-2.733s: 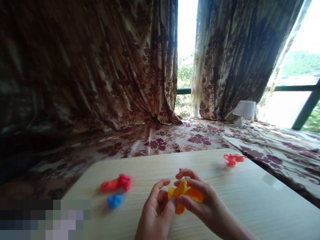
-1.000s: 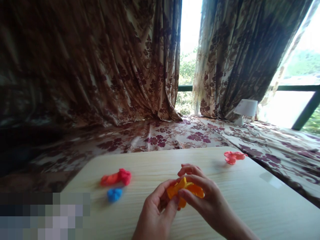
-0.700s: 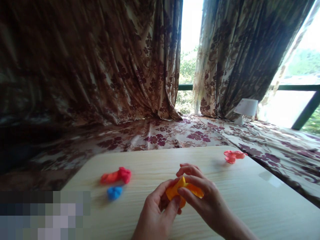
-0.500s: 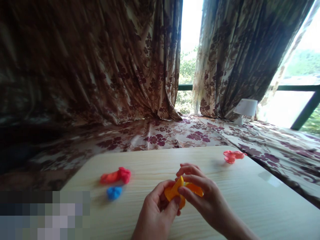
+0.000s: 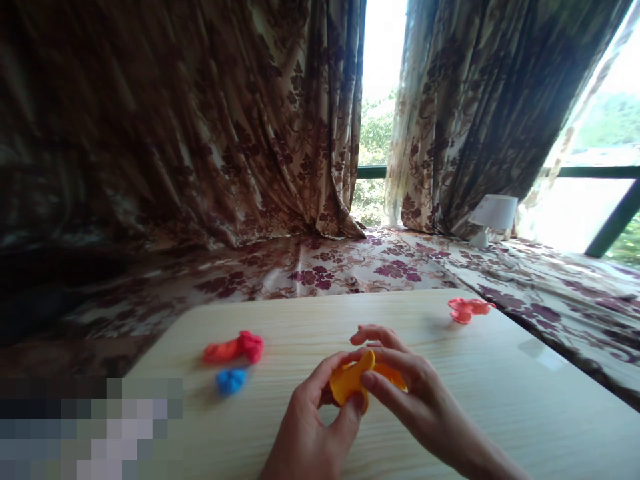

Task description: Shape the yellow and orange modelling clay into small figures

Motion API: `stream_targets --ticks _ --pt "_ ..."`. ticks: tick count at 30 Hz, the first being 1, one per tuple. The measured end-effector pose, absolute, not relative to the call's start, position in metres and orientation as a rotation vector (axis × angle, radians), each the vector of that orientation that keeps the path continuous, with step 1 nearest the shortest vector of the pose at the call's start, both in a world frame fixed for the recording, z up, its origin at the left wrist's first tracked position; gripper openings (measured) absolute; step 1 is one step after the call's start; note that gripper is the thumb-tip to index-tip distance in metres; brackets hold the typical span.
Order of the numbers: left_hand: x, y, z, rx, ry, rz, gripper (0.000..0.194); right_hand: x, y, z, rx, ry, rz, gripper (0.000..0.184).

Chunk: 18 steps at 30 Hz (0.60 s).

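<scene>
Just above the table, a yellow-orange piece of soft modelling clay [image 5: 347, 382] is held between both hands. It is shaped into thin, curved flaps. My left hand [image 5: 320, 413] pinches its left part between thumb and fingers. The thumb and index finger of my right hand [image 5: 407, 377] close on the upright flap, while the other fingers arch over the back. More of the yellow clay shows behind the right thumb, and the rest is hidden by the fingers.
On the pale wooden table [image 5: 280, 427], an orange and red clay lump [image 5: 235, 347] and a blue clay lump [image 5: 231, 381] lie to the left. A pink clay shape [image 5: 469, 310] sits at the far right. Behind stand a white lamp [image 5: 494, 212] and floral curtains [image 5: 300, 133].
Both hands still hold the yellow clay at about the same place. Its front flap has turned slightly and looks broader, and the right fingers have shifted a little. The view has moved slightly.
</scene>
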State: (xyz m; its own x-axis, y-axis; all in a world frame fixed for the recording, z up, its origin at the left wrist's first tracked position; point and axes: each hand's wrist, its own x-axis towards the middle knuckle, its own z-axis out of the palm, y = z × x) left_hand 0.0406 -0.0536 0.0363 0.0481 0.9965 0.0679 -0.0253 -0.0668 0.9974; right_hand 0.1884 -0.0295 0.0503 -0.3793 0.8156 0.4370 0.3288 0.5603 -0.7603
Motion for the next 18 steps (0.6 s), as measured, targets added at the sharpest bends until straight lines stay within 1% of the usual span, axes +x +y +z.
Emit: stream_targets --ticks 2,7,10,11,14,18 --pt "0.0415 -0.0535 0.0368 1.268 1.119 1.248 0.038 0.1887 -0.0288 0.049 -0.936 -1.94 0.672 0.015" --pt "0.0425 -0.053 0.036 1.262 1.123 1.203 0.038 0.1893 -0.0256 0.0451 -0.913 -1.969 0.563 0.01" --pt "0.0406 -0.0519 0.0347 1.287 1.111 1.175 0.036 0.1894 -0.0248 0.0449 -0.896 -1.982 0.546 0.014" --pt "0.0399 -0.0513 0.0341 1.295 1.115 1.166 0.036 0.1893 -0.0249 0.0451 -0.896 -1.984 0.542 0.014" --pt "0.0391 -0.0497 0.0324 1.31 1.14 1.151 0.039 0.1892 -0.0256 0.0455 -0.93 -1.978 0.518 0.008" --pt "0.0409 -0.0517 0.0301 1.34 1.181 1.207 0.042 0.1899 -0.0253 0.044 -0.963 -1.94 0.425 0.008"
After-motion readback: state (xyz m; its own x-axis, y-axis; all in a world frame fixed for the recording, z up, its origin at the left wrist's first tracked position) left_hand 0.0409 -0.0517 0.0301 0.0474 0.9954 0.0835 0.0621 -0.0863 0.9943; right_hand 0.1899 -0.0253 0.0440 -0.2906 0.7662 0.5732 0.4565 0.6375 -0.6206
